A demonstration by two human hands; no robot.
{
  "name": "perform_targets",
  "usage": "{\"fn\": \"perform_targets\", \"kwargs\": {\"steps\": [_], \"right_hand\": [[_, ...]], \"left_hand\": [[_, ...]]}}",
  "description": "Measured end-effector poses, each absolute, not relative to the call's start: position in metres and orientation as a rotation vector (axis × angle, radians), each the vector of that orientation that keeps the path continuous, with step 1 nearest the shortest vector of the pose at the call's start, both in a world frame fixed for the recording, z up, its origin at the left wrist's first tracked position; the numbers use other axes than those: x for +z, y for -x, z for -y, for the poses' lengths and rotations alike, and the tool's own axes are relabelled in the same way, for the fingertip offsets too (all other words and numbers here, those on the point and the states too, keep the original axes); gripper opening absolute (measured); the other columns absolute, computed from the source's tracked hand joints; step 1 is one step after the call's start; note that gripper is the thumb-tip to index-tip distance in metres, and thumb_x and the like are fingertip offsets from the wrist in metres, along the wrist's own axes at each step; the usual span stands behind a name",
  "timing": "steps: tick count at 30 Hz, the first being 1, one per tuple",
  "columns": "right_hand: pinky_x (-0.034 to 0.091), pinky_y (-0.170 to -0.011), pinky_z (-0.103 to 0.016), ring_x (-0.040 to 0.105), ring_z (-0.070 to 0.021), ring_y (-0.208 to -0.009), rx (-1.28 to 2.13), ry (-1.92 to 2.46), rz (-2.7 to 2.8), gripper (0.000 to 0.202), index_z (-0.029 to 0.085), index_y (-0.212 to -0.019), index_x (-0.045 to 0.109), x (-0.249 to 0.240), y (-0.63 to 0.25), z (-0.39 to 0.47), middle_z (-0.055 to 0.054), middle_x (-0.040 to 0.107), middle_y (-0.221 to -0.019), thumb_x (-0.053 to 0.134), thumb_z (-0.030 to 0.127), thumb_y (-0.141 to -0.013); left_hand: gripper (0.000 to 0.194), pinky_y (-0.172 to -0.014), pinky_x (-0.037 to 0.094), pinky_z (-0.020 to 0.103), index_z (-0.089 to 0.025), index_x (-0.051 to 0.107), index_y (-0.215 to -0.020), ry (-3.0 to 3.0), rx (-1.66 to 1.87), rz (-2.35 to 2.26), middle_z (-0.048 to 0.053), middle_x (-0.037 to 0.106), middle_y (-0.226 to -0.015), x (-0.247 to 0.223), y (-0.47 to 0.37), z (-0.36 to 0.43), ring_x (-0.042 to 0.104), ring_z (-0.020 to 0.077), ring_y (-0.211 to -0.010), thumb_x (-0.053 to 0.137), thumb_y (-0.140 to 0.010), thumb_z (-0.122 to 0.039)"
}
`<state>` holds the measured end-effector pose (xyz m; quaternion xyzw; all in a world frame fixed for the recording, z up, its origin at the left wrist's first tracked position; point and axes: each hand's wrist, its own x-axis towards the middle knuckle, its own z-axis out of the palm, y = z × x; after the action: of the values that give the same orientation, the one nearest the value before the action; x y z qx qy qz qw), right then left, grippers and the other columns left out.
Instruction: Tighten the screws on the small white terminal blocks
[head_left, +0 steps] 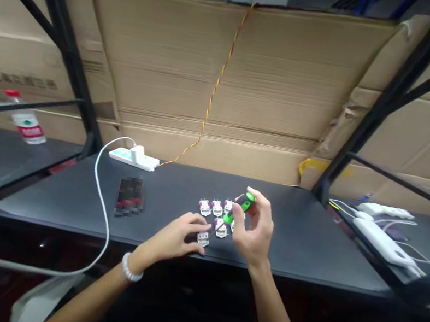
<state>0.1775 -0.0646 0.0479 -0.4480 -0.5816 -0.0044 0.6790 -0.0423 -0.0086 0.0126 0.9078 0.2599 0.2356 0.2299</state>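
A slim screwdriver (247, 201), its rounded handle glossy black and bright green, is gripped between the thumb and fingers of the right hand (254, 233). The long axis is slanted: the handle is raised to the upper right, and the thin shaft is pointed down and leftward at a small white block (203, 239) near the table's front edge. That block is held against the smooth, dark table (176, 193) by the fingers and thumb of the left hand (180, 236); whether it is touched by the tip cannot be told. Just beyond, boxy white pieces (204, 207) with magenta accents are grouped. Ribbed brown cardboard (287, 79) is stood behind. At left, "AUX" can be read on a carton (16, 59); the writing after it is blurred.
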Motion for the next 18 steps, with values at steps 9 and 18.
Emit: {"fn": "perform_targets", "kwargs": {"steps": [9, 18], "right_hand": [[0.067, -0.080, -0.037, 0.074, -0.0202, -0.087, -0.040, 1.017, 1.326, 0.043, 0.024, -0.137, 0.063, 0.0474, -0.1785, 0.0645, -0.009, 0.073, -0.115, 0.073, 0.030, -0.096], [0.066, -0.091, -0.042, 0.077, -0.0241, -0.102, 0.082, 0.965, 1.414, 0.047, 0.027, -0.148, 0.058, 0.0459, -0.1748, 0.0702, -0.010, 0.076, -0.118, 0.065, 0.027, -0.101]], "left_hand": [[0.052, -0.118, 0.049, 0.045, -0.029, 0.072, -0.141, -2.444, 0.645, -0.701, 0.009, 0.068, -0.138, 0.0109, 0.0429, 0.0078, 0.062, 0.0288, -0.129, 0.085, -0.092, -0.038], [0.047, -0.116, 0.050, 0.046, -0.028, 0.073, -0.139, -2.445, 0.662, -0.672, 0.009, 0.070, -0.134, 0.0128, 0.0411, 0.0075, 0.063, 0.0284, -0.126, 0.083, -0.094, -0.039]]}}
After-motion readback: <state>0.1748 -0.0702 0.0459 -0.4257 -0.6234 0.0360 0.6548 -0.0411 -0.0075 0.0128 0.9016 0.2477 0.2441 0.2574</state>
